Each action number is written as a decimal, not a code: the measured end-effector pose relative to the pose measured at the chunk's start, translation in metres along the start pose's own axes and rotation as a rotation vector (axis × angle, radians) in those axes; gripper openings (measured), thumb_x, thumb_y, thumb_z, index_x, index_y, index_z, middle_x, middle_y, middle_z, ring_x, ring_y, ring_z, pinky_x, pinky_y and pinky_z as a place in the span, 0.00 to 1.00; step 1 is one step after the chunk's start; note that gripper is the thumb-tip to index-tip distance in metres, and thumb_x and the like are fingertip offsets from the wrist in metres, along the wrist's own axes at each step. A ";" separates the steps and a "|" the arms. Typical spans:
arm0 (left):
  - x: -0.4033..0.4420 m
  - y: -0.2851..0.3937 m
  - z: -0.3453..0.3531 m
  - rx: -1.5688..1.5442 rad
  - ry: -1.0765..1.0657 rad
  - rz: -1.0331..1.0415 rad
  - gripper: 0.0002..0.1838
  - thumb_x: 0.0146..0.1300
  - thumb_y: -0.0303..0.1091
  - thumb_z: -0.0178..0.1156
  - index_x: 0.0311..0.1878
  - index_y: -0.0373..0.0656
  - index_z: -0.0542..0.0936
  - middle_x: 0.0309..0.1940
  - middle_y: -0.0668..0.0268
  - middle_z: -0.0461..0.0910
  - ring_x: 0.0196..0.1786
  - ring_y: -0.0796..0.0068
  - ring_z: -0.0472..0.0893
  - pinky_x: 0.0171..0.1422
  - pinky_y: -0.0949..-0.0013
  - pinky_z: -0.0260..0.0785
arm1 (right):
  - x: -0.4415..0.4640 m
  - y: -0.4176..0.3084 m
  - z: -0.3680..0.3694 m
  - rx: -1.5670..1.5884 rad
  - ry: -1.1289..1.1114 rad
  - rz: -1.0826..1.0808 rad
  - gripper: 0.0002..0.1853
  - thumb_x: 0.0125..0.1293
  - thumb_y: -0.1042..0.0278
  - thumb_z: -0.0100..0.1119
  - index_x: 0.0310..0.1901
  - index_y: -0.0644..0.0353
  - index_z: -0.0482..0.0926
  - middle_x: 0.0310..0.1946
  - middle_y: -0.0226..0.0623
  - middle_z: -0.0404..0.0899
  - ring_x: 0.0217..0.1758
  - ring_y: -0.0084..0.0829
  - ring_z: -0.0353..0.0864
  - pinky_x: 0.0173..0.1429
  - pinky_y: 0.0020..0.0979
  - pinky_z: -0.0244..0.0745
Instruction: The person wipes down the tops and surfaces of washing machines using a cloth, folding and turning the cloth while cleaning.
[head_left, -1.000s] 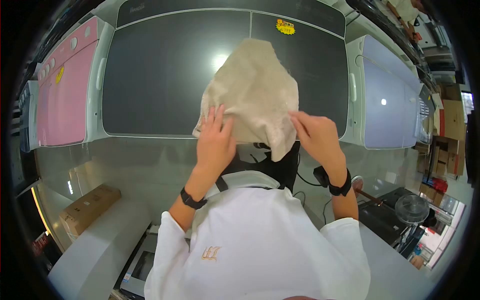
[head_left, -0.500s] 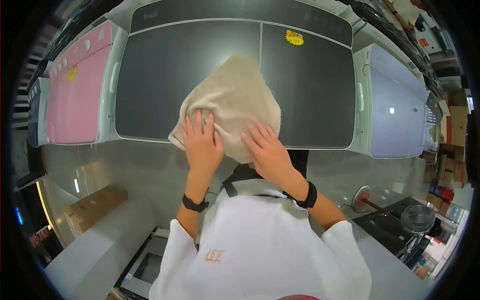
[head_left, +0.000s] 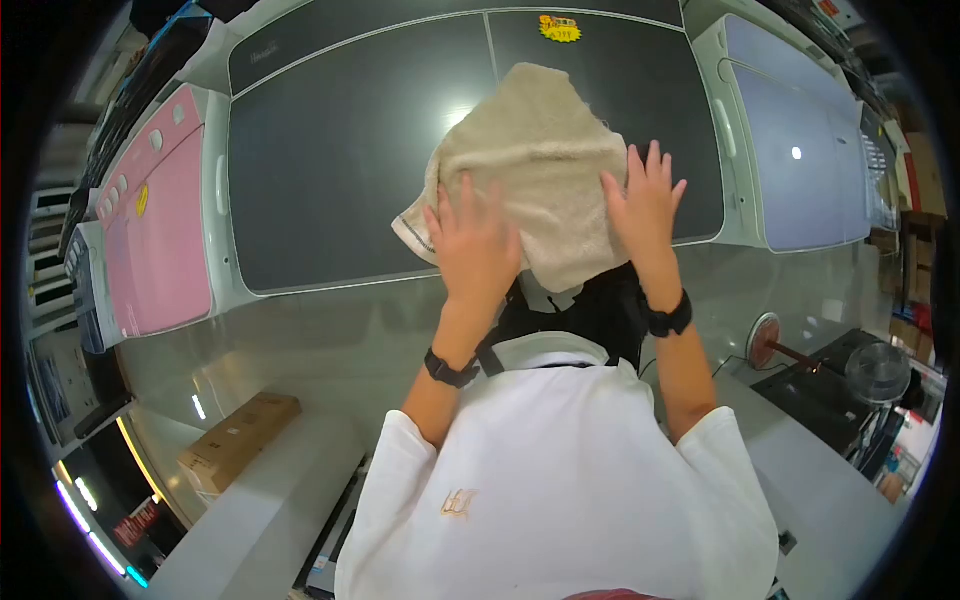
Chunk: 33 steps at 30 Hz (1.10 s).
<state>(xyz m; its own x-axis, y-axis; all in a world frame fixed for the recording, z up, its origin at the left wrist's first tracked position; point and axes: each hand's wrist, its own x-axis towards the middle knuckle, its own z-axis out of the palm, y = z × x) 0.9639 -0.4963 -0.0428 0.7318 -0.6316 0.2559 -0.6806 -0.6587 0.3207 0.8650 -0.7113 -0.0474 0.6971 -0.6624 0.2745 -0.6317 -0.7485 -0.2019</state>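
A beige cloth lies in loose folds on the dark top of a washing machine, with its lower corner hanging over the front edge. On the cloth's left part rests my left hand, fingers stretched out and partly smeared by motion. My right hand is at the cloth's right edge, fingers spread, its thumb side by the fabric and the other fingers over the dark lid. Neither hand grips anything. A yellow price sticker is stuck on the lid beyond the cloth.
A pink-topped washing machine stands at the left, a lavender-topped one at the right. Behind me are a cardboard box on a white surface and a black hob with a glass bowl.
My right hand has gone from on top of the cloth to its right edge, fingers spreading. The cloth now lies farther right on the lid with changed folds. The whole view has turned somewhat.
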 end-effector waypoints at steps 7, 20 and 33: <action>-0.004 -0.013 0.002 -0.054 -0.018 0.046 0.29 0.73 0.42 0.61 0.76 0.49 0.78 0.80 0.50 0.68 0.81 0.35 0.65 0.83 0.30 0.52 | -0.015 -0.025 -0.019 0.677 -0.078 0.070 0.20 0.64 0.68 0.64 0.56 0.65 0.78 0.57 0.52 0.82 0.61 0.52 0.83 0.66 0.47 0.77; -0.004 -0.010 0.005 0.023 -0.016 0.077 0.30 0.75 0.41 0.58 0.79 0.49 0.74 0.81 0.49 0.66 0.82 0.33 0.62 0.84 0.30 0.50 | 0.029 0.068 -0.064 0.166 0.338 0.166 0.14 0.69 0.71 0.65 0.56 0.55 0.83 0.52 0.43 0.83 0.54 0.50 0.84 0.55 0.49 0.80; -0.020 0.004 0.001 0.057 -0.078 0.076 0.31 0.74 0.42 0.59 0.79 0.50 0.74 0.81 0.49 0.66 0.81 0.29 0.63 0.81 0.28 0.53 | -0.036 0.023 -0.016 0.169 -0.067 -0.137 0.39 0.70 0.56 0.68 0.79 0.59 0.68 0.81 0.59 0.59 0.81 0.64 0.62 0.83 0.59 0.59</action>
<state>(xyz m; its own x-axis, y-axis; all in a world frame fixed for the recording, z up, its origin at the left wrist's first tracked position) 0.9459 -0.4869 -0.0479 0.6748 -0.7088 0.2053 -0.7364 -0.6285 0.2504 0.8201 -0.7043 -0.0471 0.7971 -0.5505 0.2482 -0.4674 -0.8227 -0.3234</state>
